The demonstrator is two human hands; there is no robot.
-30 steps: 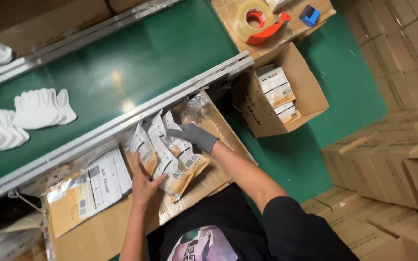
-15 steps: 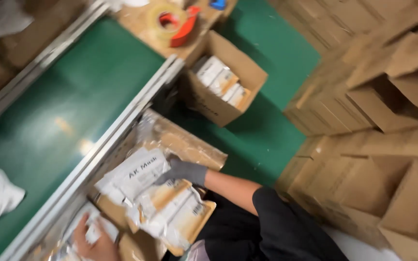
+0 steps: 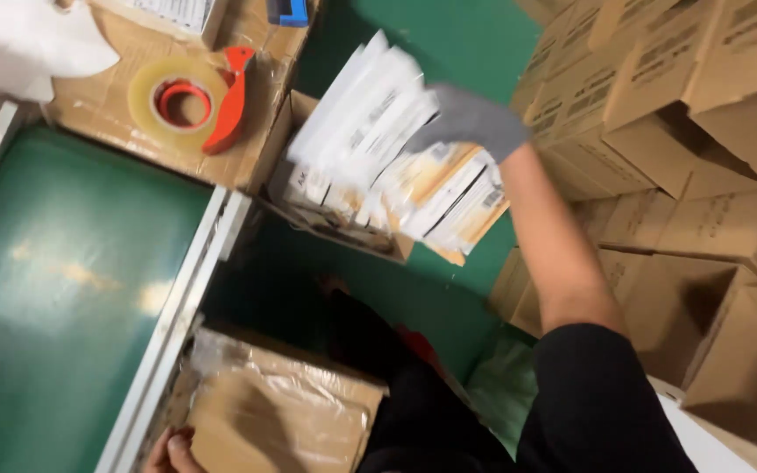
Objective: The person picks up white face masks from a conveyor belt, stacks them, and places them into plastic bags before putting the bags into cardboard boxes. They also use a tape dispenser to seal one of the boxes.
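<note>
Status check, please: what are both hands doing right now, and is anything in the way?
Right hand, grey-gloved, grips fanned packet stack above open carton. Left hand rests at plastic-lined box. Tape dispenser sits aside, not in the way.

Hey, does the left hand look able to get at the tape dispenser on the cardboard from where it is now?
Probably not without a long reach. The left hand rests low on the plastic-lined carton, while the red tape dispenser sits far off on the cardboard beyond the green conveyor belt. Nothing blocks the way.

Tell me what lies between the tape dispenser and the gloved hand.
In the head view, the fanned stack of packets gripped by the right hand fills most of that stretch, right of the tape dispenser.
</note>
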